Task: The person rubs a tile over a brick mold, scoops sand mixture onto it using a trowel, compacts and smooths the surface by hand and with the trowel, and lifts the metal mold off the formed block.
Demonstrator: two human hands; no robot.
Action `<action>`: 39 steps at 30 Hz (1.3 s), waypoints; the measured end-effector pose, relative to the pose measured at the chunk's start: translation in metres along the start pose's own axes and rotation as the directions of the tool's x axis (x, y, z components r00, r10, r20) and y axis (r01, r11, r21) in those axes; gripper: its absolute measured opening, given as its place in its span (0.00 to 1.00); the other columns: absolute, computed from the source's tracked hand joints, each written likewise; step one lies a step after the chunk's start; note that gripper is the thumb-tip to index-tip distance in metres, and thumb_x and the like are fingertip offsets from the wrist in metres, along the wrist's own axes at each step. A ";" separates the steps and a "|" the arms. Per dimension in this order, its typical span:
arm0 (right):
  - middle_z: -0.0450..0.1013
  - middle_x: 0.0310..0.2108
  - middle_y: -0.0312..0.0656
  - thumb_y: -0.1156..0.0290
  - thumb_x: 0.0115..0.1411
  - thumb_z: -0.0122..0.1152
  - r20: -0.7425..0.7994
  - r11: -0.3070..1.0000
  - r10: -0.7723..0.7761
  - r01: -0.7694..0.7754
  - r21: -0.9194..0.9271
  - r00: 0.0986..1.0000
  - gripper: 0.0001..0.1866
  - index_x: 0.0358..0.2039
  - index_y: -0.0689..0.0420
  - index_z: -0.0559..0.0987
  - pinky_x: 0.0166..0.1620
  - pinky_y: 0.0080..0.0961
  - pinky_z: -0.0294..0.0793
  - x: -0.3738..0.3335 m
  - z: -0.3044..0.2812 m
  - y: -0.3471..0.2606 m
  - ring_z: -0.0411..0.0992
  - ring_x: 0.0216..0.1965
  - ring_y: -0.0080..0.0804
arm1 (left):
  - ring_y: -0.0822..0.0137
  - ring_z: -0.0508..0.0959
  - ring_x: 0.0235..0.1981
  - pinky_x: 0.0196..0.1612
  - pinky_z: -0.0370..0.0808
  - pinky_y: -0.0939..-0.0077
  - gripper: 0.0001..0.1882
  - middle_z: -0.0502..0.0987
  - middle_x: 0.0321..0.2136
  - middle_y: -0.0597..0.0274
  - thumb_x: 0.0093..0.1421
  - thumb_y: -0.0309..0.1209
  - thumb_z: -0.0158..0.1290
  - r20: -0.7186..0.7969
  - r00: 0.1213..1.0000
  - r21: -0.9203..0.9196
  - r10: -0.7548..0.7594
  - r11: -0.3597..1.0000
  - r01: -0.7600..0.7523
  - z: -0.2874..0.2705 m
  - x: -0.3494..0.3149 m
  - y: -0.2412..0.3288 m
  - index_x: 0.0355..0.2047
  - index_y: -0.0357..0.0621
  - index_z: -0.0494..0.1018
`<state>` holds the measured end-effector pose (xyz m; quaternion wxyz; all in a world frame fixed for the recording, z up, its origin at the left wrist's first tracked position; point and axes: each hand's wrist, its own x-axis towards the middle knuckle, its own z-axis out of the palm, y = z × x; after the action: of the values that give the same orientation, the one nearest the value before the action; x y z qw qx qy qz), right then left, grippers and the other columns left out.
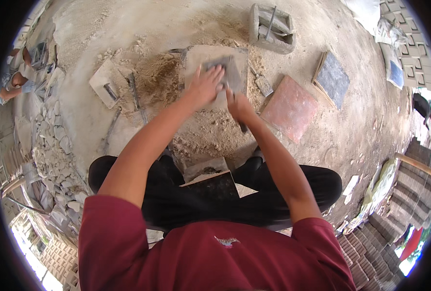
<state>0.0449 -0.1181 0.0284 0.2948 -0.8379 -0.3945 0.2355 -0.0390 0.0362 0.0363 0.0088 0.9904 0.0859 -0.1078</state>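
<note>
My right hand (241, 106) is wrapped around the handle of a trowel with a broad, dark, flat blade (231, 72). The handle's end sticks out below my fist. With fingers stretched out, my left hand (207, 86) lies flat on the blade's left part. Beneath the blade is a square slab (194, 57) with a pale, sandy top, partly hidden by my hands and the trowel. Loose tan sand (159, 72) is heaped against its left side. A small trowel-like tool (262, 84) lies just right of the slab.
Right of the slab lie a reddish square tile (290, 109) and a dark grey square board (333, 80). A concrete trough (273, 46) holds a rod. Left are a handled plate (106, 85), metal bars (137, 94) and rubble (53, 138). Another person (19, 80) is far left.
</note>
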 end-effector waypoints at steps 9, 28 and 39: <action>0.74 0.31 0.63 0.50 0.63 0.45 0.319 0.943 0.247 -0.150 -0.298 0.915 0.27 0.33 0.65 0.78 0.39 0.50 0.72 -0.064 -0.061 -0.006 0.74 0.33 0.58 | 0.65 0.44 0.69 0.68 0.39 0.56 0.33 0.45 0.68 0.60 0.66 0.46 0.34 -0.117 0.989 -0.175 0.096 0.978 -0.115 0.024 -0.038 0.050 0.66 0.41 0.44; 0.71 0.19 0.43 0.44 0.57 0.44 0.327 0.834 0.308 -0.088 -0.545 0.893 0.30 0.19 0.60 0.76 0.28 0.39 0.73 0.092 -0.124 0.003 0.72 0.23 0.34 | 0.61 0.41 0.69 0.68 0.37 0.53 0.33 0.42 0.68 0.56 0.66 0.44 0.30 -0.313 0.921 -0.230 -0.231 0.959 0.163 0.024 0.092 0.010 0.67 0.41 0.42; 0.74 0.18 0.45 0.42 0.57 0.46 0.359 0.808 0.278 -0.014 -0.589 0.891 0.30 0.22 0.58 0.81 0.27 0.37 0.76 0.051 -0.076 -0.044 0.75 0.21 0.37 | 0.60 0.41 0.69 0.68 0.37 0.52 0.32 0.42 0.68 0.55 0.67 0.45 0.28 -0.241 0.920 -0.246 -0.310 0.936 0.251 0.042 0.007 0.006 0.67 0.41 0.42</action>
<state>0.0993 -0.0779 0.1038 -0.0833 -0.8428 -0.4341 0.3072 -0.0403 0.0300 -0.0057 0.0857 0.9664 0.2389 0.0408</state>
